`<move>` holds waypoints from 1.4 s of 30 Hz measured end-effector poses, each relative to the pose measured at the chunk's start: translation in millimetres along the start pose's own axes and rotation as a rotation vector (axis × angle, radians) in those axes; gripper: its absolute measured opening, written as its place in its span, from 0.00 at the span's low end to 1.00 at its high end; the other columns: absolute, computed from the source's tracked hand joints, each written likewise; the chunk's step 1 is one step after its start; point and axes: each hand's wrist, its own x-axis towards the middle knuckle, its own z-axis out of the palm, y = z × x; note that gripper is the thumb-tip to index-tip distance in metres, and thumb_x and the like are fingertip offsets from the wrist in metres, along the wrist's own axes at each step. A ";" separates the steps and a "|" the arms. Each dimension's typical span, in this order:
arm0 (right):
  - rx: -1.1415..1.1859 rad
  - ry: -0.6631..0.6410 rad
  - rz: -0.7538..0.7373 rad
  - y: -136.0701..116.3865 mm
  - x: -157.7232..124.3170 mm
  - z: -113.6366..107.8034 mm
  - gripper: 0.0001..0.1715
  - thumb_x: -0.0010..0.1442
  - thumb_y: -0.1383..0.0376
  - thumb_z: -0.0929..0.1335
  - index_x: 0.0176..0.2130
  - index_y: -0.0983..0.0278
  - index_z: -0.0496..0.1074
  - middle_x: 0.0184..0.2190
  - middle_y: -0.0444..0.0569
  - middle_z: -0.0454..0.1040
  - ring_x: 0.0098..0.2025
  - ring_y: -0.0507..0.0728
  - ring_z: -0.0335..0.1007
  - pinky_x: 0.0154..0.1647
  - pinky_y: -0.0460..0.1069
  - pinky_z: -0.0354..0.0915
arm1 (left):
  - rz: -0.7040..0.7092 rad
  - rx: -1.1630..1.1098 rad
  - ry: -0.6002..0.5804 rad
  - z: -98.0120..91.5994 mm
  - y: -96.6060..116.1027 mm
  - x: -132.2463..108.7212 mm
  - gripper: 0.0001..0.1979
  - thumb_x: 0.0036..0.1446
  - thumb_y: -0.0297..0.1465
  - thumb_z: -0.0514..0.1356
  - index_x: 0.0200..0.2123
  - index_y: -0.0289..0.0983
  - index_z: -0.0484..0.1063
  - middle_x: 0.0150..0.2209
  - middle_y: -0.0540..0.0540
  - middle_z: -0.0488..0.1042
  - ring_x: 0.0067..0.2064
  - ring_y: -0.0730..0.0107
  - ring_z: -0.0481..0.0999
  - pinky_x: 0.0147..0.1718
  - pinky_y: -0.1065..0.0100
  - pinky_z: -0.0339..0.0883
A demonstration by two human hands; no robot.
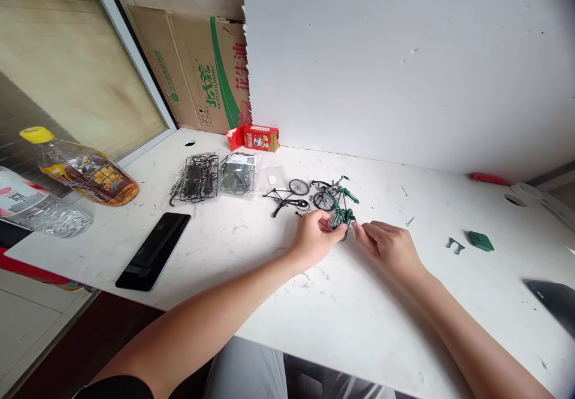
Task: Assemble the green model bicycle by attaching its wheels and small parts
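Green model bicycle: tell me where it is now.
In the head view, the green model bicycle is just right of centre, in the left hand, with the right hand close at its right and the black bicycle frame to its left.

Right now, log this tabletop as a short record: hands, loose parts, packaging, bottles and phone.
Left hand: holding green miniature bicycle
Right hand: beside the bicycle, contact unclear
Loose parts: black miniature bicycle frame, spoked wheel, green block
Packaging: two clear parts bags, red carton
Bottles: yellow-capped bottle, clear bottle
Phone: lying flat, screen dark
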 end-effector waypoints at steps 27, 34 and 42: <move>0.167 -0.093 0.166 -6.5 4.1 -6.8 0.15 0.74 0.58 0.66 0.35 0.61 0.72 0.25 0.43 0.69 0.24 0.51 0.62 0.25 0.49 0.55 | -0.019 -0.045 0.022 -2.1 -2.8 4.4 0.15 0.54 0.38 0.72 0.32 0.37 0.70 0.31 0.46 0.76 0.33 0.67 0.75 0.33 0.66 0.69; 0.157 -0.058 0.004 -3.5 8.4 -14.7 0.07 0.74 0.65 0.66 0.45 0.60 0.75 0.31 0.48 0.77 0.32 0.55 0.72 0.30 0.50 0.63 | -0.060 -0.055 0.044 -4.6 4.1 4.5 0.14 0.52 0.36 0.73 0.32 0.36 0.71 0.31 0.45 0.78 0.34 0.67 0.76 0.34 0.67 0.68; 0.012 -0.061 -0.095 -1.0 7.1 -16.3 0.12 0.74 0.65 0.65 0.37 0.61 0.72 0.26 0.46 0.73 0.30 0.54 0.66 0.28 0.50 0.56 | -0.065 -0.060 -0.007 -4.9 8.5 1.3 0.13 0.52 0.36 0.73 0.32 0.36 0.73 0.32 0.44 0.79 0.35 0.65 0.77 0.34 0.67 0.68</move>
